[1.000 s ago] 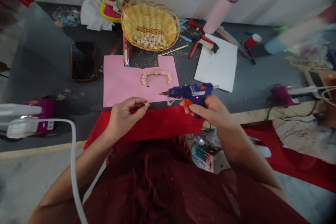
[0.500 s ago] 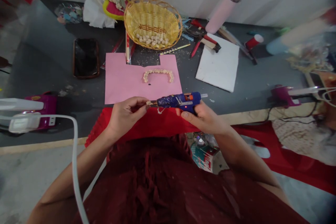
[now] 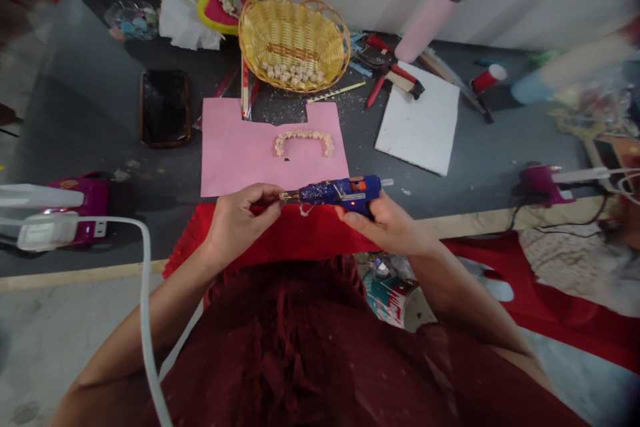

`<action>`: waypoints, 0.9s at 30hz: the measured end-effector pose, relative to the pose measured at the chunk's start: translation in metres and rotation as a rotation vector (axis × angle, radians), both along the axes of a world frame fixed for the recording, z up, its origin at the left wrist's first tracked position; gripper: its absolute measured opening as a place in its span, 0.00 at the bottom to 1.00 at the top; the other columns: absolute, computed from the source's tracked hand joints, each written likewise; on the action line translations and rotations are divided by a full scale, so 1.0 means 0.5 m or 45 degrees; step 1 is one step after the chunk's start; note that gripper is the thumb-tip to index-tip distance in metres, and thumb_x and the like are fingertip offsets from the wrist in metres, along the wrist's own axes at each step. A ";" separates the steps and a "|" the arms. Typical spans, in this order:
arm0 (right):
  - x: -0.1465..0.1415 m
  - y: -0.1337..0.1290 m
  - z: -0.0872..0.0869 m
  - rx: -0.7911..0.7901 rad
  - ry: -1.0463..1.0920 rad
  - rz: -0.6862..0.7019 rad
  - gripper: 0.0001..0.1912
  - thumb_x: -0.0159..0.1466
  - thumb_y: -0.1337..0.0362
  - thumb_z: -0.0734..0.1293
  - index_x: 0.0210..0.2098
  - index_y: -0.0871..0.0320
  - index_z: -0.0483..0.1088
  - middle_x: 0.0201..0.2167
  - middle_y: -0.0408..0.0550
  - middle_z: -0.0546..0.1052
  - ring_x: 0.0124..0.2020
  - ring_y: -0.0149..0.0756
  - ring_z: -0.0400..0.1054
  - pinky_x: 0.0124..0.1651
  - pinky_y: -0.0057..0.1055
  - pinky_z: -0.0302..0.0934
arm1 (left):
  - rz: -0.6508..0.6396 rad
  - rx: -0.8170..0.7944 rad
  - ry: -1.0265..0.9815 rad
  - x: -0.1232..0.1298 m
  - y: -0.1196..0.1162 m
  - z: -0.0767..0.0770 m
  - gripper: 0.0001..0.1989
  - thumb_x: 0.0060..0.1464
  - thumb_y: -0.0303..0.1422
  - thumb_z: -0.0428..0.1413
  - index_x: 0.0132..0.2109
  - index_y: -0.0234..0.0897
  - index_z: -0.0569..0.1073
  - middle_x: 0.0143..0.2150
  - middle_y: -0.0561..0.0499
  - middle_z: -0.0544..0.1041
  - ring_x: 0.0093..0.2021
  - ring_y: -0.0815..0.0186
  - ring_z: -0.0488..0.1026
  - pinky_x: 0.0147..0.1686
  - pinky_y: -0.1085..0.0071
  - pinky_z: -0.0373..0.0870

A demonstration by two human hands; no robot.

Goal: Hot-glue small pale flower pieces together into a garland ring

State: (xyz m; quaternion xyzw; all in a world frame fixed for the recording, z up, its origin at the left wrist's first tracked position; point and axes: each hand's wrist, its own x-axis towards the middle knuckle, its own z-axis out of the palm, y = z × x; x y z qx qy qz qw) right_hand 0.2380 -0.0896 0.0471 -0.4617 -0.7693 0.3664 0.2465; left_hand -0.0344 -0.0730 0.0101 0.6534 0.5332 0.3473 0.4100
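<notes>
My right hand (image 3: 383, 220) is wrapped round the handle of a blue glue gun (image 3: 325, 192), which points left and has a small red light lit. A clear glue stick (image 3: 387, 182) pokes out of its back end. At the nozzle tip, my left hand (image 3: 247, 217) pinches a tiny pale piece, mostly hidden by the fingers. Beyond the hands, a curved row of small cream-coloured pieces (image 3: 304, 135) lies on a pink sheet (image 3: 235, 153). A wicker basket (image 3: 295, 7) behind it holds several similar pieces (image 3: 295, 73).
A phone (image 3: 165, 108) lies to the left. White board (image 3: 420, 123), pliers (image 3: 400, 73) and a pink bottle (image 3: 430, 17) stand or lie at the right. A purple power strip (image 3: 90, 213) with a white cable (image 3: 145, 293) is at the near left.
Both hands and the glue gun hold almost the same place. The view has shifted very slightly; nothing was picked up or put down.
</notes>
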 end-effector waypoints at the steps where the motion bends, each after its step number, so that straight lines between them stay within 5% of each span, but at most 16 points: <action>1: 0.000 0.001 0.000 -0.004 -0.001 -0.003 0.09 0.70 0.57 0.62 0.41 0.56 0.68 0.34 0.45 0.74 0.35 0.33 0.67 0.43 0.33 0.66 | 0.006 -0.008 -0.007 0.000 0.000 0.000 0.10 0.56 0.34 0.60 0.44 0.40 0.80 0.38 0.51 0.83 0.37 0.67 0.79 0.41 0.72 0.77; 15: 0.001 0.000 -0.004 -0.045 0.025 -0.037 0.11 0.70 0.55 0.62 0.41 0.56 0.69 0.35 0.46 0.73 0.36 0.34 0.67 0.44 0.34 0.67 | -0.013 -0.057 -0.018 -0.001 0.001 0.004 0.09 0.57 0.35 0.60 0.44 0.40 0.80 0.39 0.51 0.83 0.38 0.67 0.79 0.42 0.72 0.76; 27: 0.005 -0.002 -0.008 -0.049 -0.009 -0.046 0.14 0.70 0.55 0.61 0.46 0.58 0.70 0.45 0.52 0.74 0.45 0.38 0.67 0.53 0.38 0.65 | 0.038 -0.245 -0.309 0.004 0.004 -0.002 0.12 0.53 0.37 0.64 0.43 0.37 0.80 0.36 0.50 0.82 0.34 0.71 0.76 0.35 0.76 0.72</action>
